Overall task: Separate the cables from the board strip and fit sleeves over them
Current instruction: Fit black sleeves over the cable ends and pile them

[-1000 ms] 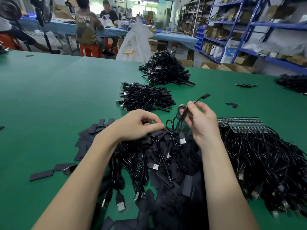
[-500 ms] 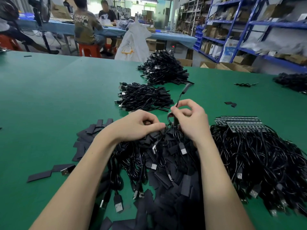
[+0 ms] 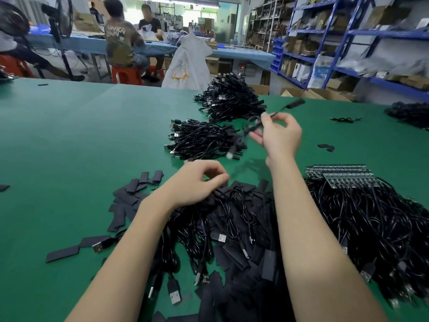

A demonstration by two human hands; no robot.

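Note:
My right hand is raised over the green table, pinching a looped black cable whose sleeved end sticks up to the right; its plug dangles blurred below. My left hand rests on the near pile of black cables and flat sleeves, fingers curled with thumb and forefinger together; what they pinch is hidden. The board strips lie to the right with many cables still attached.
Two heaps of sleeved cables lie ahead, the nearer heap and the farther heap. Loose sleeves scatter left. Another cable pile sits far right. People sit at a blue table behind; shelves stand right.
My right hand has lifted the cable off the near pile and carried it forward and right, toward the nearer heap. My left hand has stayed on the pile.

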